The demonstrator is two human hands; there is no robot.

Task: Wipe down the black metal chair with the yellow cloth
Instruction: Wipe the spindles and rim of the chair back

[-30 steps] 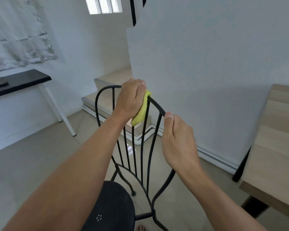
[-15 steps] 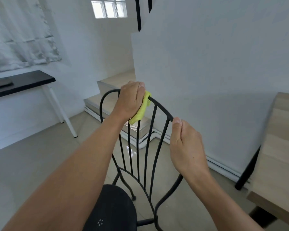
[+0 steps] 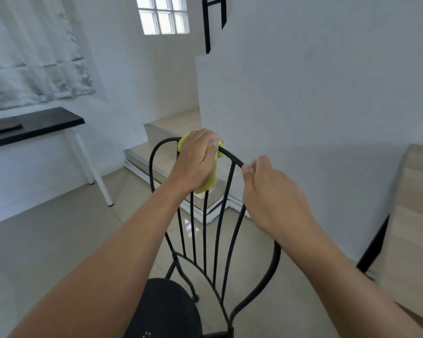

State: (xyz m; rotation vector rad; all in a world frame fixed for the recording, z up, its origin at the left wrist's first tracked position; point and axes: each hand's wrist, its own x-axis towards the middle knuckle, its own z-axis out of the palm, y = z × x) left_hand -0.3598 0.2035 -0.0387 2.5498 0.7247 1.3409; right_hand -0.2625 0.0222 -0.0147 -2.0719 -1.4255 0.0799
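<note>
Centrally in the frame, a person's left hand point(image 3: 195, 159) curls round the yellow cloth point(image 3: 209, 184), pressing it over the top rail of the black metal chair point(image 3: 166, 311). Just right of it, the right hand point(image 3: 271, 191) wraps its fingers on the rail, steadying. Backrest wiping appears underway; the next move likely calls for sliding the cloth along the curve.

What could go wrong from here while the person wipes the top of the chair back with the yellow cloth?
1. The right hand grips the rail of the black chair close to the left hand; the stretch under it may be missed.
2. The loose end of the yellow cloth hangs by the thin bars and could catch between them.
3. The tiled floor looks glossy, so the chair might slide if the right hand lets go.
</note>
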